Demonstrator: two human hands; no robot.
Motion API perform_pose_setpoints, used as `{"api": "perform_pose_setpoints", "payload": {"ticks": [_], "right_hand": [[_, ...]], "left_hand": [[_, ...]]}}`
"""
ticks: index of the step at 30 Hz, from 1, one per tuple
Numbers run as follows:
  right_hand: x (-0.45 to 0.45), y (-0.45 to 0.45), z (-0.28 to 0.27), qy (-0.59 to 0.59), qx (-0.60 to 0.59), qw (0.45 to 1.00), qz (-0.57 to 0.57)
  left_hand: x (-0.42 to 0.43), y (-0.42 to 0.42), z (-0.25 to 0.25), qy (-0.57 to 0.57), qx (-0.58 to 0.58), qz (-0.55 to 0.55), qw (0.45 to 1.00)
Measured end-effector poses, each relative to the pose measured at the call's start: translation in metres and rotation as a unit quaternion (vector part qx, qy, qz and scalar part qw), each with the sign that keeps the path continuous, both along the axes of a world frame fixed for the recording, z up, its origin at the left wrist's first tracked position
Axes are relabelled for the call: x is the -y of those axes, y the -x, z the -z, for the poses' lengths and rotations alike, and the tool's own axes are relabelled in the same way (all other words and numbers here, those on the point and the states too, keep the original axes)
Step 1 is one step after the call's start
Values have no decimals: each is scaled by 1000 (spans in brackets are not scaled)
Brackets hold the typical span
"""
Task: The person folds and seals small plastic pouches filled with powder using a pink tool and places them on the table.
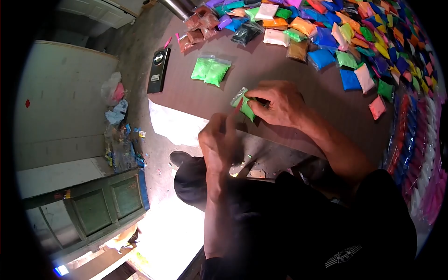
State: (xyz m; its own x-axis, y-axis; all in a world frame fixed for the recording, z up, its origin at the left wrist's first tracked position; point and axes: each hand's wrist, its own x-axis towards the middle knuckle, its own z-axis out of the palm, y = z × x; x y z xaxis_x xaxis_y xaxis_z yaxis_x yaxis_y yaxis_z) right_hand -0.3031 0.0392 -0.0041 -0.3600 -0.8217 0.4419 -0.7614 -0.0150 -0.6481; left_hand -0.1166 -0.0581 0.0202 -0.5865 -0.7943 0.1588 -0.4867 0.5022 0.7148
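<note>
A small clear bag of green material [247,110] is at the table's near edge, its transparent top pointing up and left. My right hand [277,102] has thumb and fingertips closed on the bag's right side. Just left of it, my left hand [217,140] is slightly blurred, its fingers closed round a thin reddish strip or stick [239,105] that reaches across the bag's upper part. Farther back, light green bags [211,70] lie together on the brown table [179,95].
Many small coloured packets [322,37] cover the table's back and right. Brown packets [200,28] lie near a metal tube [177,7]. A black device [158,70] is at the left edge. Long coloured plastic bundles [410,140] stand at the right. Plastic waste [119,149] lies on the floor.
</note>
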Motion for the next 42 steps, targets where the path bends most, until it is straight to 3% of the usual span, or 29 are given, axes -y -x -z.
{"api": "perform_pose_setpoints", "payload": {"ticks": [4,9,14,20,28,34,35,38,42], "right_hand": [[2,-1,3,21,7,1000,-8],[2,1,4,20,3,1000,-21],[2,2,3,5,-8,1000,-15],[3,1,3,6,2,1000,-10],[3,0,4,31,-30,999,19],[3,-1,1,63,51,997,18],[2,1,1,10,51,999,8],[1,3,2,3,39,999,1],[1,2,2,22,41,999,-1]], "left_hand": [[6,-3,9,47,36,9,998],[8,-5,-3,-2,52,-30,998],[-5,-3,6,25,-15,13,999],[6,-3,1,5,52,-27,998],[-10,1,-5,-4,-5,1,1000],[13,-1,6,42,-7,1,999],[14,-3,5,35,-2,-5,999],[12,2,-12,17,1,-16,1000],[10,15,-11,55,5,55,997]]}}
